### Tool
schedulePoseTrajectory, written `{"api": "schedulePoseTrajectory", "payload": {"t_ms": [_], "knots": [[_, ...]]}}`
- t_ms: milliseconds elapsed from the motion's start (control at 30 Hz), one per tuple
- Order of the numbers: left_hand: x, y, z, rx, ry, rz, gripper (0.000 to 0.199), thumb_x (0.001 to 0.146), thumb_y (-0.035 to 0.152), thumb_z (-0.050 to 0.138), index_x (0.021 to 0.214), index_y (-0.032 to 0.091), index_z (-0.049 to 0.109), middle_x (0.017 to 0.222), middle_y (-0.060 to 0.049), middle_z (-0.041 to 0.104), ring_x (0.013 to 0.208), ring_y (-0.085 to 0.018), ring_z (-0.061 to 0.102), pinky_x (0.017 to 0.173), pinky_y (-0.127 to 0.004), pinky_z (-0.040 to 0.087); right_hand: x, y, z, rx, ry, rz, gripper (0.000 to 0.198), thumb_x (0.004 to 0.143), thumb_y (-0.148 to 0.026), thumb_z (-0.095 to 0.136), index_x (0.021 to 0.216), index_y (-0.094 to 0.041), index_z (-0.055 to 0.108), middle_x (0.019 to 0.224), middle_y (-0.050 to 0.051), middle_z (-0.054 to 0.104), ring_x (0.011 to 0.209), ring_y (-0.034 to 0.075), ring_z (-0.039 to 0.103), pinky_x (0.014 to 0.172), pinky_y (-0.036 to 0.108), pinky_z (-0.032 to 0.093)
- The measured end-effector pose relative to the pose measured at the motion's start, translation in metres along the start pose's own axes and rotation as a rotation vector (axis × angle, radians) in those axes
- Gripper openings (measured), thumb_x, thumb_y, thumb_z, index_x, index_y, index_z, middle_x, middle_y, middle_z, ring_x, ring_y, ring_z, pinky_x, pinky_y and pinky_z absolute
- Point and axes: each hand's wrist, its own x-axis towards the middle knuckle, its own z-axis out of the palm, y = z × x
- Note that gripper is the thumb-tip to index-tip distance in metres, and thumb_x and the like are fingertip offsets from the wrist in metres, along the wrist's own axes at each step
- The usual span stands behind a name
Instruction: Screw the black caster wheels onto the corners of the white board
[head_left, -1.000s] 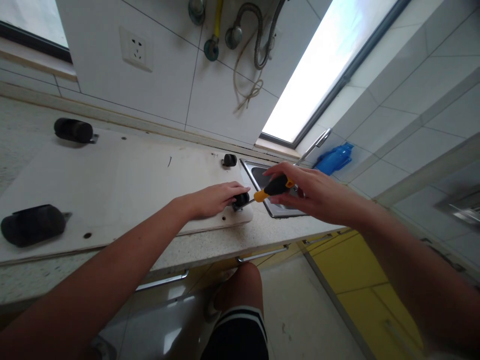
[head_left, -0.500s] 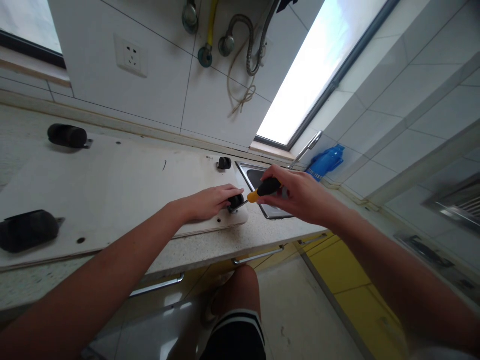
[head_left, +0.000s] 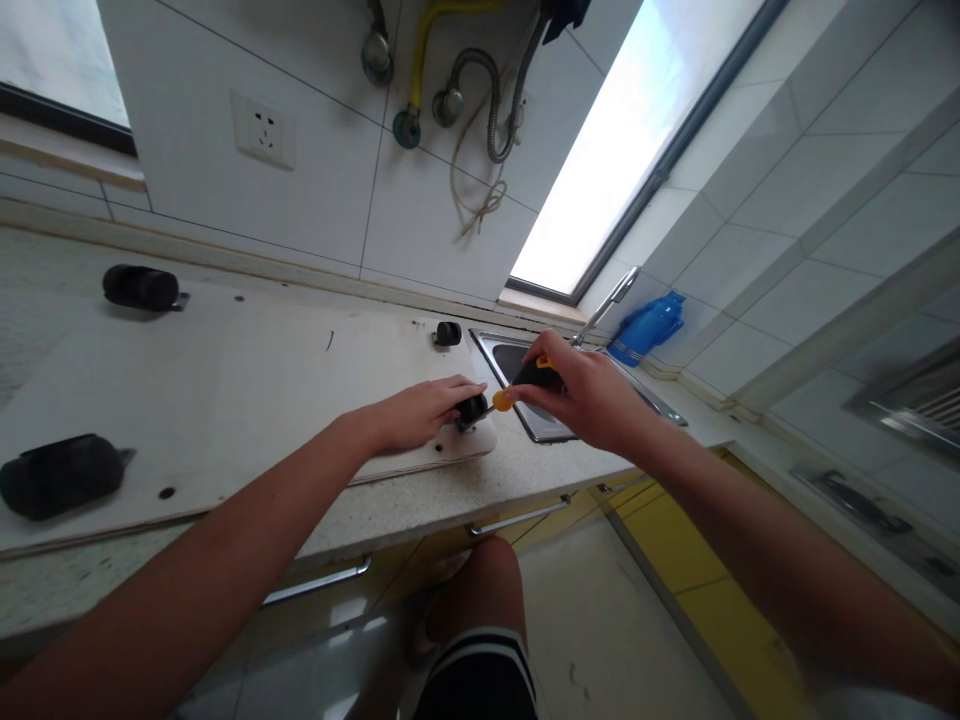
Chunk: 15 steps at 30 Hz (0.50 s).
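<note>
A white board (head_left: 247, 390) lies on the counter with black caster wheels fixed on its upper face. My left hand (head_left: 416, 413) rests at the board's right end, its fingers closed over the small black caster (head_left: 472, 408) by the near corner. In my right hand (head_left: 592, 395) is a screwdriver (head_left: 536, 374) with a black and yellow handle. Its shaft points left and down to the metal base of that caster. The exact spot where the tip meets the base is too small to make out.
Another small caster (head_left: 448, 333) sits at the board's far right corner; two larger black casters (head_left: 141, 288) are on the left. Beyond my right hand are a steel sink (head_left: 540, 425), a faucet (head_left: 611, 300) and a blue thermos-like container (head_left: 646, 328). Drawer handles (head_left: 517, 515) protrude below the counter.
The screwdriver handle has turned in my right hand, showing a yellow patch on top. My left hand stays on the caster. The view has shifted slightly.
</note>
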Motion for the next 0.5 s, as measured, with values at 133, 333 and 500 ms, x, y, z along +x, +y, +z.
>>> {"api": "schedulePoseTrajectory", "payload": {"t_ms": [133, 333, 500], "knots": [[0.0, 0.0, 0.0, 0.006, 0.006, -0.004, 0.064, 0.108, 0.014, 0.047, 0.17, 0.026, 0.048, 0.169, -0.014, 0.055, 0.148, -0.029, 0.06, 0.128, -0.048, 0.045, 0.001, 0.002, -0.002, 0.046, -0.118, -0.145, 0.036, 0.107, -0.058, 0.067, 0.123, -0.026, 0.068, 0.109, 0.006, 0.08, 0.084, 0.017, 0.069, 0.074, 0.03, 0.046], [-0.001, 0.0, 0.002, 0.025, 0.016, 0.002, 0.066, 0.108, 0.013, 0.047, 0.173, 0.027, 0.045, 0.168, -0.014, 0.056, 0.149, -0.029, 0.06, 0.128, -0.047, 0.046, -0.006, 0.001, 0.001, 0.01, -0.117, -0.091, 0.047, 0.105, -0.064, 0.069, 0.131, -0.026, 0.062, 0.101, 0.004, 0.08, 0.072, 0.016, 0.065, 0.068, 0.03, 0.044], [-0.001, 0.002, 0.002, 0.051, 0.005, -0.013, 0.065, 0.109, 0.014, 0.048, 0.173, 0.026, 0.046, 0.167, -0.015, 0.056, 0.146, -0.03, 0.062, 0.126, -0.049, 0.048, -0.011, -0.002, 0.006, 0.006, 0.108, -0.068, 0.049, 0.106, -0.07, 0.063, 0.113, -0.022, 0.064, 0.085, 0.003, 0.076, 0.061, 0.014, 0.057, 0.064, 0.029, 0.041]]}}
